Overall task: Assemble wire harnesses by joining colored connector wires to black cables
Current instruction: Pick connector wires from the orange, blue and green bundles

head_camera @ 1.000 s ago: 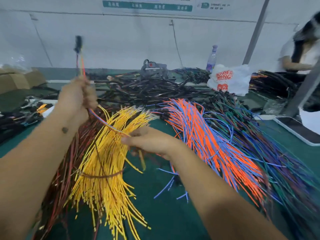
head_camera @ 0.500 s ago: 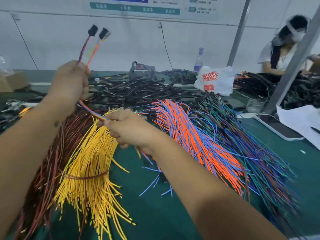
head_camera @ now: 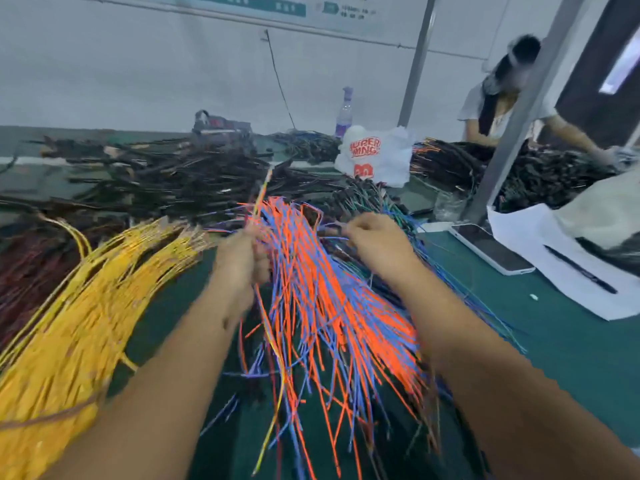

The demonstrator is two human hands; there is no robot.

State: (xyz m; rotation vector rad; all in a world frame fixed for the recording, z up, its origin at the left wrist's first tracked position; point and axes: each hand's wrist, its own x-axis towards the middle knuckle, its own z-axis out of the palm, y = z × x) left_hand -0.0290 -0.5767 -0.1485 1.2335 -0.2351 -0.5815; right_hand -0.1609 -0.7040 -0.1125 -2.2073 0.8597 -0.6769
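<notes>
Hands at the wire bundles on the green desk (head_camera: 571, 341)

Left hand (head_camera: 242, 258) grasps a thin wire set (head_camera: 261, 192), standing nearly upright, top end leaning slightly right; right hand (head_camera: 374, 240) pinches wires of the orange-blue bundle (head_camera: 329, 306).

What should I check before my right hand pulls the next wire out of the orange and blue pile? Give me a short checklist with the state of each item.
1. Left hand grips the started wire bundle, which stands up out of the fist: ok.
2. Right hand is at the far end of the orange and blue wires, fingers curled there: ok.
3. Right hand has pinched one wire only: cannot tell, blurred.
4. Orange and blue wires lie loose, not tied: cannot tell.
5. Yellow wires lie apart to the left, out of the pull path: ok.
6. Phone near the right hand, apart from the wires: ok.
</notes>
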